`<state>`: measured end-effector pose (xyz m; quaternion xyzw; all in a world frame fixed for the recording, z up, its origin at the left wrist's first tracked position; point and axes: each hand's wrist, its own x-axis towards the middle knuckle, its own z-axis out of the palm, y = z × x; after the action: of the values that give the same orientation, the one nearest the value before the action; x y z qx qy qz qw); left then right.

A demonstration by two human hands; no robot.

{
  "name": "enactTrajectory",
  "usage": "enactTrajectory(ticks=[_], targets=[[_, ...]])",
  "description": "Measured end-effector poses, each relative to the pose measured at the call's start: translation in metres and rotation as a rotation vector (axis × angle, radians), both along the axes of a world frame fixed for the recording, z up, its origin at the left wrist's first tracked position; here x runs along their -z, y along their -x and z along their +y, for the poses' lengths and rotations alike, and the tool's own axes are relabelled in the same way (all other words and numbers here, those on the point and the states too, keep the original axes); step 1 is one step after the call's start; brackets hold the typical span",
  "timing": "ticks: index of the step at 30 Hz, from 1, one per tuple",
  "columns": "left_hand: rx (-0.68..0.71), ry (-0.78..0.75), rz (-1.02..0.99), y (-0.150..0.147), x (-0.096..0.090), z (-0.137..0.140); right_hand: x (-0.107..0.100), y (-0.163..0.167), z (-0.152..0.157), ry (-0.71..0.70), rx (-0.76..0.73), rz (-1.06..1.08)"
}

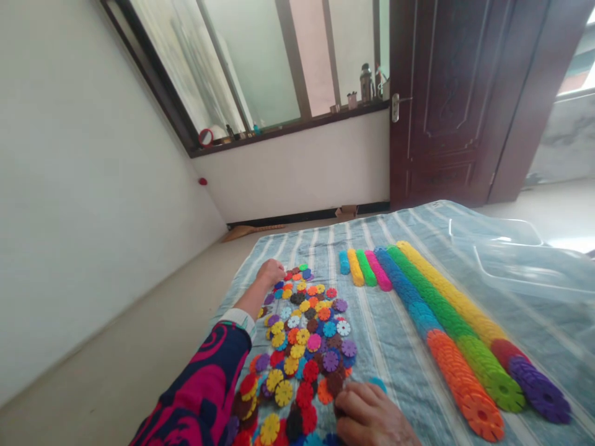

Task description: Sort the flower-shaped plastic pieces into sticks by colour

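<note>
A long, loose spread of flat, notched plastic snowflake discs [302, 336] in many colours lies on the striped cloth. At the far left end of this spread, my left hand [271, 272] reaches in with its fingers bent together; what they pinch, if anything, is hidden. My right hand [372, 416] is curled at the near right edge of the spread, its fingertips down among brown and orange discs. A light blue disc [379, 384] shows just beyond its knuckles; I cannot tell whether the hand holds it.
Right of the loose discs lie long colour-sorted rows, one ending in orange discs [460, 378], and shorter rows like the pink one [379, 271]. Clear plastic containers [534, 266] stand at the bed's right side. Beyond are a windowsill [288, 131] and a dark door [446, 93].
</note>
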<state>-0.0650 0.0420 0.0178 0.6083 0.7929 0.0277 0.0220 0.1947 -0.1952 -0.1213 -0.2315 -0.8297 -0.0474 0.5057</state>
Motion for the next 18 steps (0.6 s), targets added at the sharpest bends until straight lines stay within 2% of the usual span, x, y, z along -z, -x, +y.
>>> enactTrajectory(ticks=[6, 12, 15, 18], targets=[[-0.02, 0.086, -0.059, 0.002, 0.0, 0.003, -0.007, -0.004, 0.001, -0.012, -0.017, 0.026], [-0.004, 0.22, -0.186, 0.008, -0.002, -0.008, 0.017, 0.008, -0.001, 0.001, 0.023, -0.012], [-0.005, 0.202, -0.186, 0.011, 0.0, -0.009, 0.02, 0.012, -0.002, 0.019, 0.037, 0.066], [0.005, 0.133, -0.16, 0.01, 0.005, -0.006, 0.012, 0.01, -0.003, 0.025, 0.019, 0.188]])
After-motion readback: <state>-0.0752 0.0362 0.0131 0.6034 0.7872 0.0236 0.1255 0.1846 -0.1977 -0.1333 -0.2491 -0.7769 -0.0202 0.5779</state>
